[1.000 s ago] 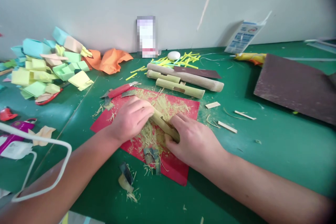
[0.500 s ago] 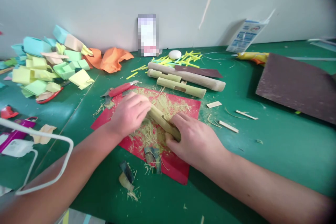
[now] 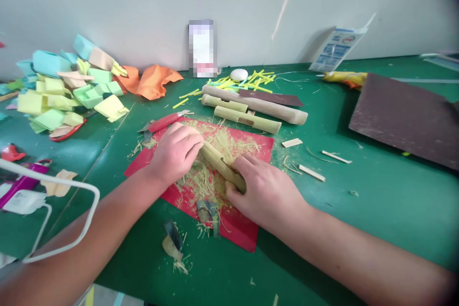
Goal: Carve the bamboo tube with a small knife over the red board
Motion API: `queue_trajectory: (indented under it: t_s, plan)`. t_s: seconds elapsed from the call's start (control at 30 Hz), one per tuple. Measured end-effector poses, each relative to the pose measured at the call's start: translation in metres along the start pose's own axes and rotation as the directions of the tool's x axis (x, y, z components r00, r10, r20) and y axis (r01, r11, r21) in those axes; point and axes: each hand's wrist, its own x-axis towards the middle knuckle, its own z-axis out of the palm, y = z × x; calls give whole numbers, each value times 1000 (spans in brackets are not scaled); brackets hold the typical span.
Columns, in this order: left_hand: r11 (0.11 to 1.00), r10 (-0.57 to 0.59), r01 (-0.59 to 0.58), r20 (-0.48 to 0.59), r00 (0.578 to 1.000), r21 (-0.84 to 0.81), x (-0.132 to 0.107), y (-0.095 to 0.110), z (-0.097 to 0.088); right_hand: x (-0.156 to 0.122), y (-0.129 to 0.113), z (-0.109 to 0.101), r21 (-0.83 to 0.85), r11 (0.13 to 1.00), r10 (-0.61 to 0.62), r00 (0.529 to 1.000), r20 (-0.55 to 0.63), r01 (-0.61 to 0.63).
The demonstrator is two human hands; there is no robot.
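A short bamboo piece lies slantwise on a red cutting mat strewn with pale shavings. My right hand is closed round its near end. My left hand is curled over its far end, fingers pressed on the bamboo; whether it hides a tool I cannot see. Both forearms reach in from the bottom edge.
Three more bamboo lengths lie behind the mat, with a red-handled knife at its far left corner. Folded coloured papers pile at left, orange paper by the wall. Dark sandpaper sheet at right. White cable at left front. Wood slivers lie right of the mat.
My left hand has slid a little up and left along the bamboo, baring more of its middle. The right hand has hardly moved.
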Motion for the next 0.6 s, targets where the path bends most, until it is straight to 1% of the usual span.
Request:
queue_trajectory:
  t_s: [0.13,0.3,0.43,0.53,0.6]
  plan:
    - [1000,18,-18,23,1000,-4,1,1,0,0,0,-1,-1,1000,0,1000,4,0]
    - [1000,-5,4,36,999,21,0,0,0,0,0,-1,4,1000,-3,1000,-4,3]
    - [1000,4,-4,1,1000,4,0,-1,-1,1,-1,-1,2,1000,-2,1000,-2,2]
    - [1000,18,-18,29,999,8,1,0,-1,1,-1,-1,-6,1000,2,1000,4,-2]
    - [1000,16,-17,28,999,20,1,1,-1,1,0,0,-2,1000,4,1000,12,-4]
